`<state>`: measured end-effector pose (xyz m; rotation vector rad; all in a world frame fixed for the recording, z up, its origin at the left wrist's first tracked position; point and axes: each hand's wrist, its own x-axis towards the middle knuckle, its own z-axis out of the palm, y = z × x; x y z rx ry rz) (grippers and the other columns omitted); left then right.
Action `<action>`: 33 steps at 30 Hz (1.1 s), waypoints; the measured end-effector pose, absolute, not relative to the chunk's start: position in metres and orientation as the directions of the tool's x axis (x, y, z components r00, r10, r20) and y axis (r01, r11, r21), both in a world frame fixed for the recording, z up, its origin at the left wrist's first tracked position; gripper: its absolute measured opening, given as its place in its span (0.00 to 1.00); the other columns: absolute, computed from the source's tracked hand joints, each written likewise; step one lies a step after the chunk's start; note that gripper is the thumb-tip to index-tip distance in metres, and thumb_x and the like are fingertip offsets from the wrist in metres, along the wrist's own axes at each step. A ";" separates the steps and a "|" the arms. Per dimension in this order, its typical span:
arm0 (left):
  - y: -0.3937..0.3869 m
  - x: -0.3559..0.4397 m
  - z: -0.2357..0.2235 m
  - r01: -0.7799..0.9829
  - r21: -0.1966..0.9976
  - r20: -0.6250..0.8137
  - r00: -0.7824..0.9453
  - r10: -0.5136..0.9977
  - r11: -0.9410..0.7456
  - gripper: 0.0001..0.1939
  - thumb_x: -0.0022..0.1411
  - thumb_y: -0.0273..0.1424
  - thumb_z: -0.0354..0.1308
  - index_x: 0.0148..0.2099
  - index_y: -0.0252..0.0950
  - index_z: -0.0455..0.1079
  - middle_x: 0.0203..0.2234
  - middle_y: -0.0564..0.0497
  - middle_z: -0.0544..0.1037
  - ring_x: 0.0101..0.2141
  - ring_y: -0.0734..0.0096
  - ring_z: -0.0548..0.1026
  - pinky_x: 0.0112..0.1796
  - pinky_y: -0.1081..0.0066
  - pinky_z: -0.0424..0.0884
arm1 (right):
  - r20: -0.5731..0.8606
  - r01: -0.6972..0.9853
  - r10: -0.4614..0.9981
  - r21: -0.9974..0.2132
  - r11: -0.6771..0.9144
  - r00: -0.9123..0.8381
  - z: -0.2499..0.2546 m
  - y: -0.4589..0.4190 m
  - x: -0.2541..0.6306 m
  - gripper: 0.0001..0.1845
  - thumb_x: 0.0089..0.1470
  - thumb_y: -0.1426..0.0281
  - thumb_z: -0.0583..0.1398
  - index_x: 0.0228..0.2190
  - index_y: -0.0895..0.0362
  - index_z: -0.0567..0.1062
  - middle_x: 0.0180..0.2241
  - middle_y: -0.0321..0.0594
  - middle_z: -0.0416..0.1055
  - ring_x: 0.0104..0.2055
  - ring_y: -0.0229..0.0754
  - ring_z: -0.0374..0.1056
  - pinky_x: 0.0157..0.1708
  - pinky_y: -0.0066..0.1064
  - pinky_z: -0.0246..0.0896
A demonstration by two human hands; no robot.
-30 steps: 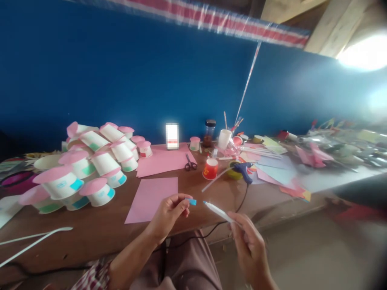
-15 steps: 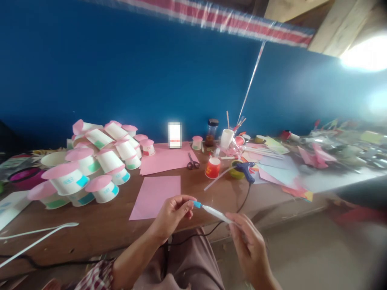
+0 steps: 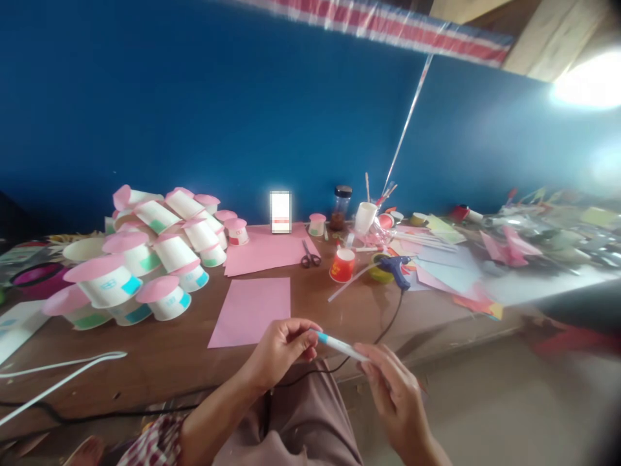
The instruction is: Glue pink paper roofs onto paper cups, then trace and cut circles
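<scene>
A white marker pen (image 3: 343, 347) is held level over the table's front edge, above my lap. My left hand (image 3: 285, 353) pinches its blue cap (image 3: 323, 337) at the left end. Around the pen's other end, the fingers of my right hand (image 3: 395, 382) are closed, hiding that tip. Cap and barrel meet with no gap that I can see. Just beyond my left hand lies a pink paper sheet (image 3: 252, 310), flat on the brown table (image 3: 184, 356).
Paper cups with pink tops (image 3: 167, 252) are piled at left. Scissors (image 3: 310, 255) rest by a larger pink sheet (image 3: 272, 249). Right of them stand a red cup (image 3: 342, 265) and a blue glue gun (image 3: 398, 268), its black cord (image 3: 392, 323) trailing toward my lap.
The blue cap and the pen's barrel, apart with the narrow tip showing between them before, now sit together. My right hand has moved slightly left. The camera view has shifted a little.
</scene>
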<state>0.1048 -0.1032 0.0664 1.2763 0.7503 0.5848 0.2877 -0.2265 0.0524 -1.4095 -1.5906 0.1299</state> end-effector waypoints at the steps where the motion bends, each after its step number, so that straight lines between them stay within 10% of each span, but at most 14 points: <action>1: -0.104 0.103 0.067 0.023 0.980 -0.166 0.642 0.749 0.198 0.19 0.54 0.42 0.61 0.39 0.30 0.71 0.20 0.53 0.72 0.23 0.78 0.68 0.29 0.74 0.67 | 0.577 0.707 0.807 -0.623 0.334 0.127 0.052 -0.228 0.287 0.14 0.59 0.78 0.53 0.44 0.55 0.72 0.37 0.41 0.73 0.39 0.39 0.70 0.37 0.25 0.66; 13: -0.101 0.084 0.049 0.027 0.966 -0.237 0.477 0.846 0.256 0.23 0.55 0.45 0.59 0.45 0.32 0.68 0.23 0.57 0.67 0.21 0.81 0.65 0.25 0.76 0.64 | 0.584 0.789 0.811 -0.514 0.337 0.033 0.044 -0.201 0.278 0.13 0.59 0.75 0.53 0.43 0.56 0.73 0.36 0.42 0.76 0.38 0.41 0.72 0.39 0.29 0.68; 16: -0.103 0.069 0.036 0.121 0.983 -0.173 0.379 0.909 0.136 0.24 0.55 0.41 0.58 0.51 0.34 0.65 0.23 0.58 0.66 0.22 0.80 0.64 0.26 0.76 0.63 | 0.584 0.903 0.810 -0.372 0.213 0.049 0.042 -0.169 0.289 0.15 0.59 0.74 0.52 0.46 0.57 0.72 0.40 0.44 0.76 0.42 0.45 0.71 0.42 0.34 0.67; 23: -0.126 0.040 0.012 0.383 0.913 -0.089 0.523 0.848 -0.141 0.08 0.56 0.34 0.57 0.30 0.35 0.71 0.25 0.51 0.75 0.28 0.73 0.72 0.32 0.75 0.66 | 0.336 0.992 0.939 0.065 -0.107 0.079 0.047 -0.102 0.283 0.19 0.57 0.77 0.53 0.50 0.57 0.71 0.32 0.43 0.76 0.36 0.46 0.72 0.32 0.30 0.64; 33: -0.090 -0.026 0.015 0.809 0.436 0.365 0.240 0.899 -0.393 0.12 0.64 0.38 0.49 0.42 0.42 0.72 0.36 0.50 0.77 0.37 0.65 0.74 0.39 0.68 0.68 | 0.098 0.991 0.995 0.136 0.002 -0.016 0.067 -0.068 0.261 0.15 0.59 0.60 0.56 0.36 0.59 0.74 0.34 0.46 0.73 0.38 0.47 0.72 0.33 0.31 0.63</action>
